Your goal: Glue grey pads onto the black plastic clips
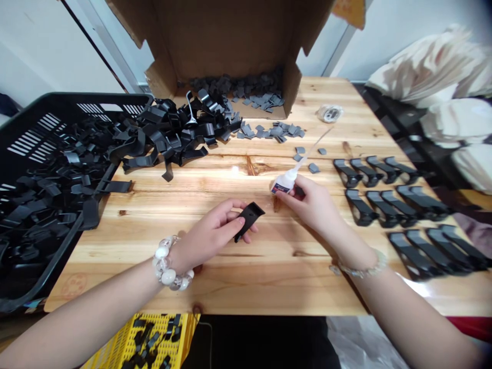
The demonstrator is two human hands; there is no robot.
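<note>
Between the thumb and fingers of my left hand [219, 225] is a black curved clip [249, 219], held just above the table. My right hand [313, 202] grips a small white glue bottle [285, 180] with a dark label; its long thin nozzle points up and away to the right. The bottle and the clip are apart. Beyond the bottle lie a few loose grey pads [314, 168]. To the right, black clips [359, 207] like the held one stand in rows on the wooden table [246, 287].
A black crate [49, 97] full of black clips stands at the left, with a heap of clips [172, 130] spilling beside it. An open cardboard box [230, 36] holds grey pads. A tape roll [329, 113] lies behind. Below the table edge is a yellow basket [188, 333].
</note>
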